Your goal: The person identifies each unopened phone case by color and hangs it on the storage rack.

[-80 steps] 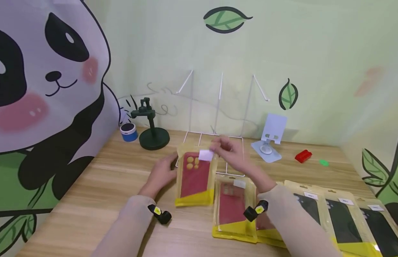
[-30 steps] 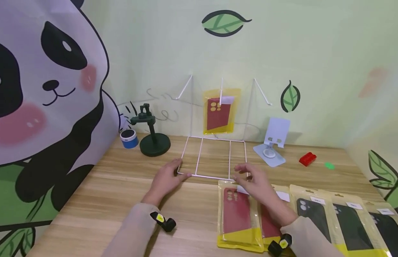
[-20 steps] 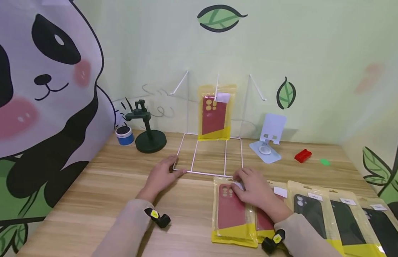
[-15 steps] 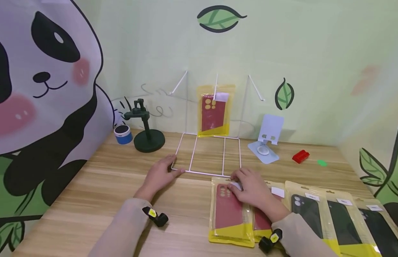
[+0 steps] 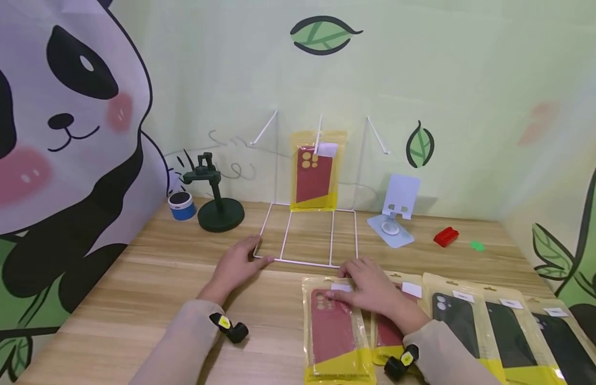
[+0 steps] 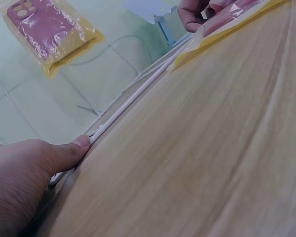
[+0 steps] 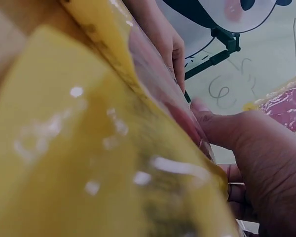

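My left hand point(image 5: 232, 266) grips the front left corner of a white wire display rack point(image 5: 302, 262), thumb on the front bar in the left wrist view. On the rack's middle hook hangs a clear and yellow packet point(image 5: 314, 182) holding a dark red phone case. My right hand point(image 5: 372, 289) pinches the upper right edge of another red phone case packet point(image 5: 333, 337) in front of the rack. The right wrist view shows the thumb on this packet's face point(image 7: 163, 94) and fingers past its edge. A second red case packet point(image 5: 388, 331) lies partly hidden under my right forearm.
Several packets with dark cases point(image 5: 456, 321) lie in a row at the right. Behind stand a dark green stand point(image 5: 221, 214), a blue and white jar point(image 5: 182, 207) and a pale blue phone stand point(image 5: 401, 195). A red block point(image 5: 446, 236) and green piece point(image 5: 478, 246) lie right.
The first red packet went from my right hand to the rack's middle hook. My right hand came down onto another red packet, which has shifted left and nearer. My left hand stays at the rack's corner.
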Demonstrator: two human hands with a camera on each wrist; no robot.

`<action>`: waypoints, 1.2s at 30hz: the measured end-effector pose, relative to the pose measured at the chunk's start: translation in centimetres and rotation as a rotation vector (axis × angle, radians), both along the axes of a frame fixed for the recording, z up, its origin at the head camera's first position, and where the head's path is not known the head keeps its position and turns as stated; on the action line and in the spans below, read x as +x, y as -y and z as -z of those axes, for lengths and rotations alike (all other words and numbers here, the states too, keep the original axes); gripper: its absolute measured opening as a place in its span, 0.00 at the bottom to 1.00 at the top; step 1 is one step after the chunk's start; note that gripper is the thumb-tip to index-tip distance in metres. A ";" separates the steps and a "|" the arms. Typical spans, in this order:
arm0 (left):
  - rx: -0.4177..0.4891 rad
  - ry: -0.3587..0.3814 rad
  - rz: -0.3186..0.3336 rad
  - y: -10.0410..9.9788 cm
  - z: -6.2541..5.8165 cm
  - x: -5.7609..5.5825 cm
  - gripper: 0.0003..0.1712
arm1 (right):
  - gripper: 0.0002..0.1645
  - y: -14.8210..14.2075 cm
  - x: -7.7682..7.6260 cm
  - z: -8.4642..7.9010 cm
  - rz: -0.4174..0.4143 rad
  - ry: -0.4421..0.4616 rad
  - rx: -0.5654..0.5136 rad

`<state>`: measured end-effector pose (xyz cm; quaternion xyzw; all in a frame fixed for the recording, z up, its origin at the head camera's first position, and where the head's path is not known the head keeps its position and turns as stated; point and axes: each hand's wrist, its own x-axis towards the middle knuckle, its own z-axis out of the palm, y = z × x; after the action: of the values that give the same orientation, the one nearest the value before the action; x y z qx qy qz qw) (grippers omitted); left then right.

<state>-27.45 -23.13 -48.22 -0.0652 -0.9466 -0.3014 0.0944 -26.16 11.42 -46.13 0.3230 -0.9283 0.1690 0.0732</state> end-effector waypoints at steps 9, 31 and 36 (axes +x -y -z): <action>0.002 -0.023 0.010 0.2 0.5 0.0 0.45 | 0.27 -0.2 -0.2 0.3 -0.044 -0.010 -0.001; -0.008 0.007 0.001 -0.2 0.1 0.0 0.45 | 0.14 0.1 -0.4 0.6 -0.116 -0.037 -0.191; -0.012 0.003 0.000 -0.1 0.2 0.0 0.45 | 0.10 0.1 -0.5 0.4 -0.110 0.047 -0.412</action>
<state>-27.46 -23.07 -48.42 -0.0652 -0.9485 -0.2958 0.0926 -26.63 11.33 -46.54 0.3472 -0.8566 0.3665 0.1067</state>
